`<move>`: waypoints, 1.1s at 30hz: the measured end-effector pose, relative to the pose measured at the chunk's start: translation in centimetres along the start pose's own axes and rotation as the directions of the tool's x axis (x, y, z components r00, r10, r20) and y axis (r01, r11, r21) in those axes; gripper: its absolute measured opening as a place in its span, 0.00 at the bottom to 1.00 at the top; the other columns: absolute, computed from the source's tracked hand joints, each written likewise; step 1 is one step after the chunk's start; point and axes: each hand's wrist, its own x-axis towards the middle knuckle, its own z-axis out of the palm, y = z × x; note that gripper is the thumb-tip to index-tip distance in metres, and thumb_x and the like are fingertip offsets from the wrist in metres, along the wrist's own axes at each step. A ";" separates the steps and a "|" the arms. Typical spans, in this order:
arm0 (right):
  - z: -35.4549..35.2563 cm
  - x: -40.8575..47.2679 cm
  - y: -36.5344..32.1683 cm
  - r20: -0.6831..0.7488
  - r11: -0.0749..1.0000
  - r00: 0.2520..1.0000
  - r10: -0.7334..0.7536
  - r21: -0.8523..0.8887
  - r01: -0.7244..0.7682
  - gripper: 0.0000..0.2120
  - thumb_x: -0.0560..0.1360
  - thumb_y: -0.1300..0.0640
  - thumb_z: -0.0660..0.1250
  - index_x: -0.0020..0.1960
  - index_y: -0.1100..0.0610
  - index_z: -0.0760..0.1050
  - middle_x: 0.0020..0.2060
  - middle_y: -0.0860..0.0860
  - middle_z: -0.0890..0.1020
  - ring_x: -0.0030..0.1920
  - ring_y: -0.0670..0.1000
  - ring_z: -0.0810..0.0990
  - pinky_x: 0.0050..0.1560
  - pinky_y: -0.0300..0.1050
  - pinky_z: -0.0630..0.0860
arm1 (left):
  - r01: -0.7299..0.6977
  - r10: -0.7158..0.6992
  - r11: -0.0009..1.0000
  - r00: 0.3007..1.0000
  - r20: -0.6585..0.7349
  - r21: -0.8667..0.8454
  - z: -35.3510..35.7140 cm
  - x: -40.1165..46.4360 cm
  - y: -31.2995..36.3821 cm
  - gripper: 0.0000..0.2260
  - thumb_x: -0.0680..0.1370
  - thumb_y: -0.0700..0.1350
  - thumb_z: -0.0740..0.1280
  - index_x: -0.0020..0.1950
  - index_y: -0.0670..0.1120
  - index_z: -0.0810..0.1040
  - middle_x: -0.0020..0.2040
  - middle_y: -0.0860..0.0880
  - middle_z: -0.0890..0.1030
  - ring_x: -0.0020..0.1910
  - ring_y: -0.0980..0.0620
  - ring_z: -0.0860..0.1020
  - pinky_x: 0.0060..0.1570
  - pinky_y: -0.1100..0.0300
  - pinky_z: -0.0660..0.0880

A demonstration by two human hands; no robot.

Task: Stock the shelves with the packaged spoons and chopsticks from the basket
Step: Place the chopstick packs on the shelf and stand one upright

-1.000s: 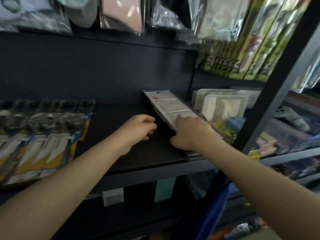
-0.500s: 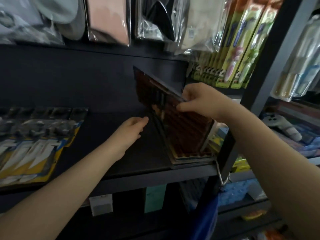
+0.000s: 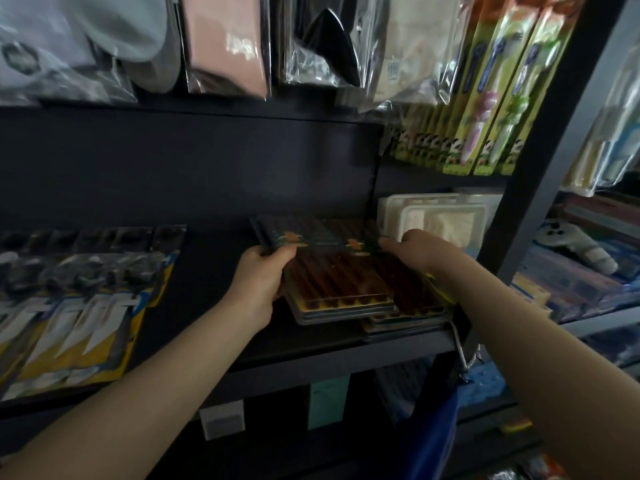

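Head view. Step in hand, as I judge it: seating a chopstick pack on the shelf, on top of a small stack of like packs at the right end of the bay. No basket can be made out for certain; a blue shape at the bottom edge may be part of it.

Left hand: fingers curl over the pack's left edge, thumb on top, so it grips the pack. Right hand: lies on the pack's far right corner, fingers bent down against it; whether it pinches or only presses, I cannot tell.

Pack lies flat, face up. Dark brown sticks run side by side, long axis near-to-far, slightly skewed so the far end leans left. A dark printed band crosses the sticks toward the far end; a yellow strip marks the near end. The near edge sits left of the packs under it and does not line up with them.

Left on the same shelf, well apart: knife packs in a row. Just right of the stack: white trays. Above: hanging bags.

Next move, as a judgement: slide the top pack right and square it to the stack, then let go with both hands.
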 end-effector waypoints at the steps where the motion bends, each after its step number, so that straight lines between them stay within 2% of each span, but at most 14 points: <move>1: 0.3 0.3 0.2 0.025 0.999 0.999 0.035 0.014 -0.036 0.30 0.79 0.42 0.53 0.69 0.65 0.66 0.67 0.61 0.71 0.65 0.60 0.71 0.53 0.44 0.65 | -0.011 0.011 1.000 1.000 0.001 0.020 -0.1 0.1 0.3 0.12 0.76 0.45 0.67 0.58 0.44 0.75 0.51 0.45 0.81 0.50 0.47 0.81 0.53 0.50 0.77; 8: 1.7 0.5 -0.7 0.105 0.938 0.992 0.069 0.331 -0.100 0.34 0.76 0.35 0.52 0.70 0.60 0.67 0.70 0.56 0.70 0.68 0.58 0.70 0.69 0.50 0.65 | -0.129 0.123 0.985 0.991 0.058 0.113 -0.1 0.2 1.3 0.18 0.77 0.47 0.65 0.65 0.46 0.69 0.50 0.51 0.79 0.48 0.51 0.79 0.46 0.55 0.76; 11: 2.1 0.2 -1.5 0.197 0.907 0.980 0.015 0.411 -0.097 0.33 0.75 0.34 0.54 0.70 0.57 0.68 0.68 0.54 0.72 0.66 0.56 0.72 0.69 0.52 0.66 | -0.101 0.094 0.966 0.995 0.041 0.239 -0.1 0.6 0.9 0.27 0.77 0.51 0.64 0.72 0.46 0.60 0.58 0.50 0.76 0.55 0.50 0.76 0.58 0.52 0.73; 14: 2.7 0.1 -2.0 0.249 0.901 0.968 0.001 0.420 -0.109 0.33 0.75 0.35 0.54 0.72 0.56 0.64 0.70 0.53 0.69 0.68 0.56 0.69 0.69 0.50 0.65 | -0.099 0.070 0.906 0.994 0.084 0.411 0.2 1.0 0.1 0.20 0.77 0.54 0.62 0.66 0.48 0.69 0.63 0.47 0.75 0.58 0.48 0.75 0.62 0.51 0.71; 16: 3.1 0.4 -1.8 0.257 0.867 0.967 -0.001 0.481 -0.127 0.35 0.75 0.35 0.56 0.73 0.56 0.62 0.72 0.52 0.67 0.70 0.56 0.67 0.71 0.52 0.63 | -0.061 0.025 0.865 0.997 0.078 0.498 0.5 1.0 -0.2 0.26 0.76 0.60 0.60 0.70 0.48 0.64 0.73 0.47 0.64 0.67 0.46 0.68 0.69 0.50 0.64; 18: 3.5 0.5 -1.5 0.233 0.834 0.972 -0.009 0.538 -0.122 0.33 0.77 0.39 0.56 0.74 0.57 0.60 0.72 0.52 0.66 0.72 0.55 0.65 0.72 0.50 0.61 | 0.021 -0.052 0.868 0.997 0.050 0.496 0.4 0.7 0.0 0.35 0.73 0.66 0.57 0.75 0.50 0.56 0.77 0.50 0.55 0.74 0.47 0.59 0.72 0.48 0.57; 20: 4.0 1.0 -0.9 0.206 0.814 0.978 -0.033 0.573 -0.094 0.32 0.77 0.41 0.58 0.74 0.58 0.59 0.71 0.51 0.67 0.70 0.56 0.67 0.71 0.50 0.63 | 0.125 -0.139 0.923 0.990 0.013 0.364 -0.1 0.5 0.1 0.37 0.71 0.69 0.57 0.73 0.49 0.61 0.74 0.51 0.64 0.70 0.49 0.65 0.71 0.48 0.61; 21: 4.4 1.1 -0.6 0.191 0.807 0.981 -0.042 0.585 -0.080 0.32 0.77 0.42 0.60 0.74 0.59 0.59 0.70 0.52 0.68 0.68 0.56 0.70 0.70 0.51 0.65 | 0.169 -0.183 0.943 0.983 0.020 0.287 -0.2 0.1 0.1 0.33 0.73 0.67 0.57 0.69 0.45 0.66 0.69 0.51 0.71 0.65 0.50 0.71 0.69 0.48 0.64; 22: 4.9 1.1 -0.4 0.189 0.800 0.981 -0.049 0.595 -0.074 0.32 0.77 0.42 0.60 0.74 0.58 0.59 0.69 0.52 0.70 0.66 0.56 0.72 0.69 0.51 0.68 | 0.192 -0.207 0.958 0.977 0.050 0.213 -0.3 -0.5 0.1 0.21 0.76 0.63 0.56 0.64 0.54 0.70 0.62 0.52 0.75 0.60 0.52 0.73 0.65 0.57 0.63; 23: 5.4 1.0 -0.4 0.196 0.790 0.979 -0.062 0.609 -0.072 0.31 0.76 0.42 0.60 0.74 0.58 0.60 0.67 0.53 0.73 0.63 0.56 0.75 0.67 0.51 0.70 | 0.203 -0.221 0.962 0.972 0.083 0.180 -0.4 -0.7 -0.3 0.21 0.78 0.60 0.54 0.68 0.51 0.60 0.59 0.53 0.75 0.59 0.53 0.73 0.58 0.57 0.63; 25: 6.4 1.1 -0.3 0.229 0.754 0.969 -0.094 0.652 -0.081 0.29 0.76 0.41 0.61 0.71 0.55 0.63 0.62 0.53 0.77 0.60 0.56 0.77 0.65 0.54 0.72 | 0.230 -0.240 0.966 0.967 0.080 0.116 -0.2 -1.3 -0.6 0.21 0.79 0.59 0.54 0.67 0.49 0.68 0.64 0.52 0.73 0.65 0.51 0.71 0.68 0.55 0.61; 27: 6.9 0.8 -0.8 0.240 0.727 0.965 -0.110 0.681 -0.086 0.28 0.74 0.41 0.62 0.69 0.54 0.65 0.61 0.53 0.78 0.60 0.57 0.77 0.65 0.56 0.72 | 0.248 -0.249 0.969 0.967 0.050 0.017 0.4 -1.8 -0.2 0.19 0.78 0.58 0.56 0.61 0.47 0.73 0.60 0.46 0.77 0.58 0.49 0.76 0.56 0.50 0.74; 29: 6.5 0.5 -1.2 0.271 0.672 0.959 -0.079 0.725 -0.150 0.26 0.74 0.44 0.63 0.68 0.55 0.66 0.60 0.54 0.78 0.58 0.58 0.78 0.62 0.57 0.74 | 0.257 -0.257 0.964 0.966 0.004 -0.062 1.0 -2.1 0.4 0.17 0.79 0.56 0.57 0.60 0.47 0.74 0.57 0.45 0.79 0.53 0.47 0.78 0.49 0.51 0.76; 33: 4.2 -1.4 -1.2 0.406 0.582 0.905 -0.130 0.770 -0.262 0.09 0.78 0.54 0.61 0.53 0.57 0.75 0.42 0.55 0.82 0.39 0.53 0.81 0.35 0.44 0.79 | 0.247 -0.248 0.969 0.968 0.029 0.024 1.7 -4.0 0.4 0.11 0.79 0.48 0.59 0.56 0.45 0.77 0.48 0.46 0.81 0.44 0.49 0.79 0.39 0.56 0.76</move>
